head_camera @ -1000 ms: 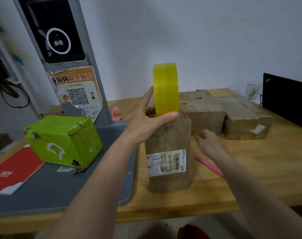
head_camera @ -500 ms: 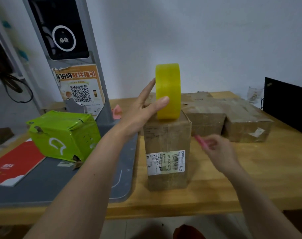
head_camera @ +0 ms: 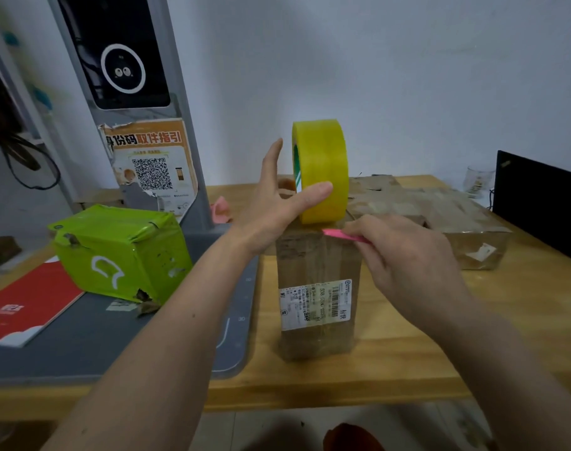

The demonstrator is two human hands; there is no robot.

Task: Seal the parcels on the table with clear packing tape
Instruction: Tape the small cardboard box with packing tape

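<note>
A tall brown cardboard parcel (head_camera: 316, 304) with a white shipping label stands upright on the wooden table (head_camera: 408, 362). A yellowish roll of packing tape (head_camera: 323, 164) stands on edge on its top. My left hand (head_camera: 277, 203) holds the roll, thumb across its front face and fingers behind it. My right hand (head_camera: 404, 255) grips a pink cutter (head_camera: 339, 235), its tip at the parcel's top front edge just under the roll. More brown parcels (head_camera: 440, 213) lie behind to the right.
A green taped parcel (head_camera: 121, 252) sits on a grey scale pad (head_camera: 115, 336) at left, beside a red booklet (head_camera: 23, 307). A grey kiosk post (head_camera: 128, 102) with a QR poster stands behind. A black monitor (head_camera: 541, 203) and a glass cup (head_camera: 478, 182) are at the right.
My right hand picked the pink cutter up off the table and brought it up to the parcel's top edge. My left hand kept holding the roll on the parcel.
</note>
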